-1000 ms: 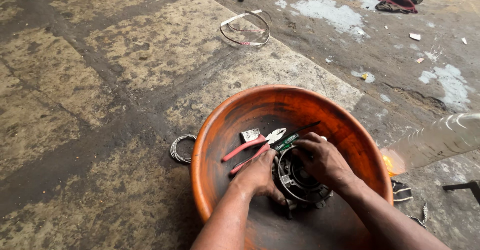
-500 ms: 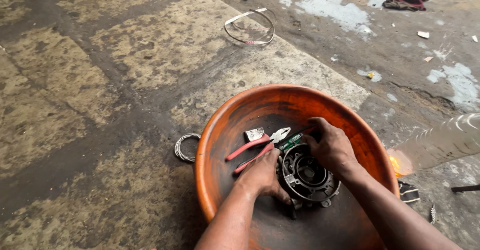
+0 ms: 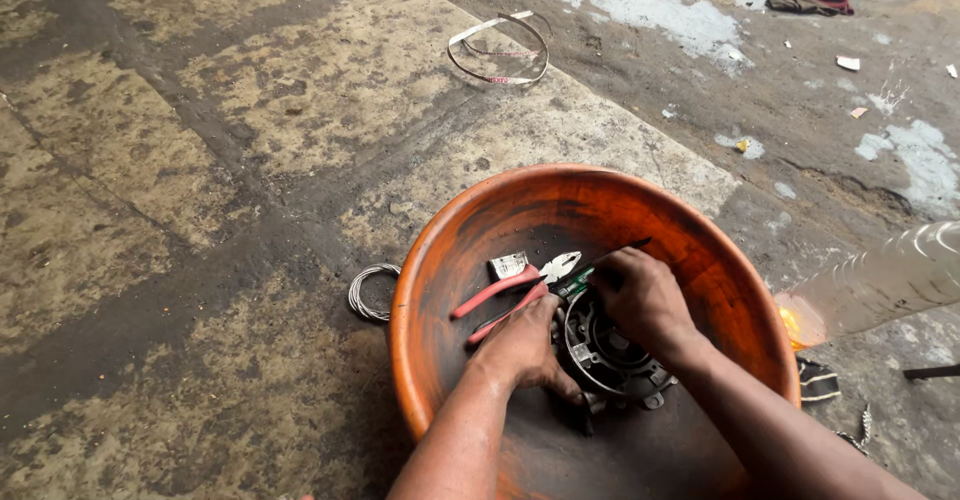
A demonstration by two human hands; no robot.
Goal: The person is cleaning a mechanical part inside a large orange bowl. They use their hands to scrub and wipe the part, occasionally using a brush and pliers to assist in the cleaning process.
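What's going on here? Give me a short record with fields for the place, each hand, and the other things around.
Place: stained concrete floor
Basin: orange, round
Left hand: rests on the round metal part in the basin
Right hand: on the part's far edge, beside a green-handled tool
Pliers: red handles, lying in the basin
Wire coil: on the floor left of the basin
Bottle: clear plastic, at right

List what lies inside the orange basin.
Inside the orange basin: red-handled pliers, a small silver packet, a round metal part under the left hand and right hand. The hands cover part of it.
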